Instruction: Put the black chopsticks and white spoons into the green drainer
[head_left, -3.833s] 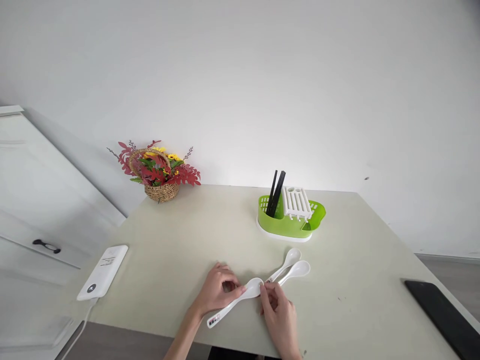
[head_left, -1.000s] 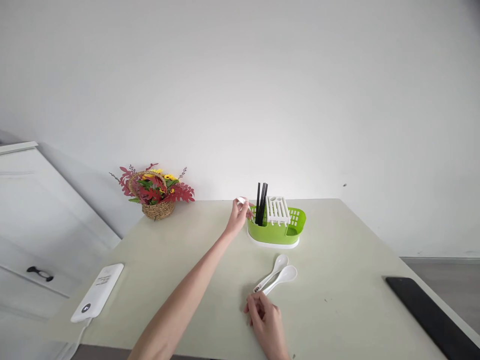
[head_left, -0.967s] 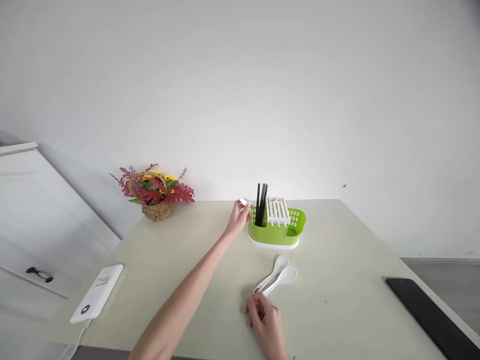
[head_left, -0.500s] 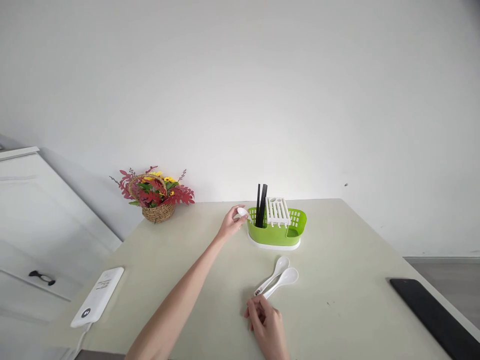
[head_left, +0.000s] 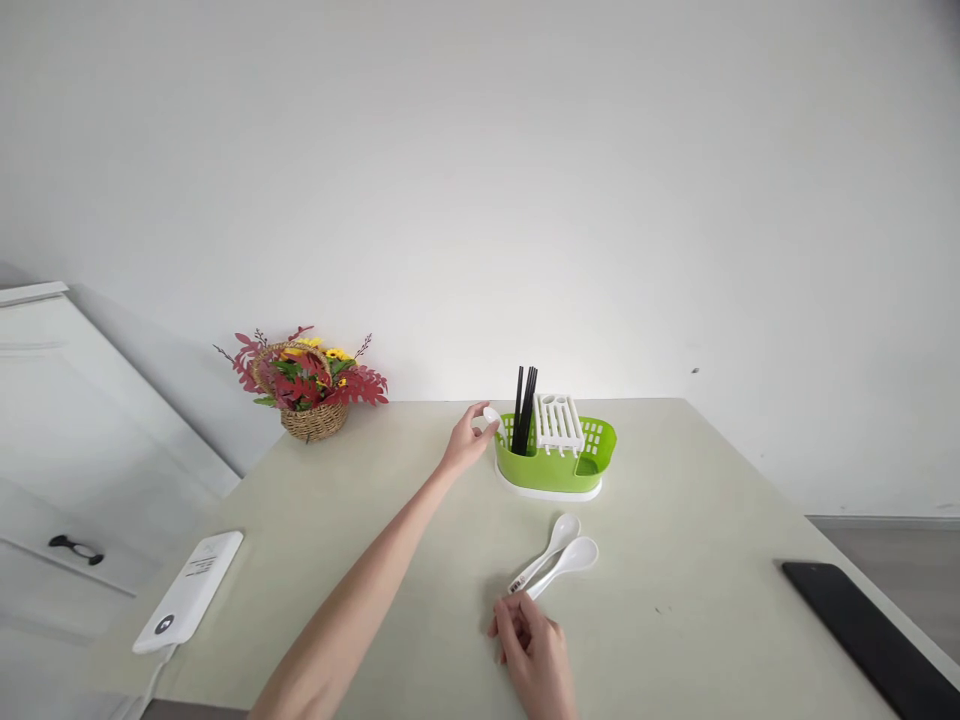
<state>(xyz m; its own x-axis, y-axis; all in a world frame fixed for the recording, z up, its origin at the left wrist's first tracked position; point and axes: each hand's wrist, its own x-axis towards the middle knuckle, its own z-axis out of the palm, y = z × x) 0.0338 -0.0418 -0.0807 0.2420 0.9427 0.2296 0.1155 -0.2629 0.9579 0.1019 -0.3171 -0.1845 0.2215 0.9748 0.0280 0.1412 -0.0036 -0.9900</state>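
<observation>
My left hand (head_left: pixel 469 442) is closed on a white spoon (head_left: pixel 492 414), bowl up, at the left end of a green basket (head_left: pixel 551 472). The spoon's handle slants down into that end, beside several black chopsticks (head_left: pixel 527 420) standing upright. A white slotted rack (head_left: pixel 558 424) sits across the middle of the basket. Nearer me, two more white spoons (head_left: pixel 576 554) lie side by side on the table. My right hand (head_left: pixel 531 645) rests with curled fingers at their handle ends. Its fingers hide the front spoon's handle tip, and whether they grip it I cannot tell.
A wicker basket of artificial flowers (head_left: pixel 313 420) stands at the back left. A white power bank (head_left: pixel 189 592) with a cable lies at the left edge, and a black phone-like slab (head_left: pixel 862 625) at the right edge. A white cabinet (head_left: pixel 75 440) adjoins the left side.
My left hand has moved slightly right and up, and the spoon in it is tilted more upright, with its bowl nearer the chopsticks. My right hand stays in place.
</observation>
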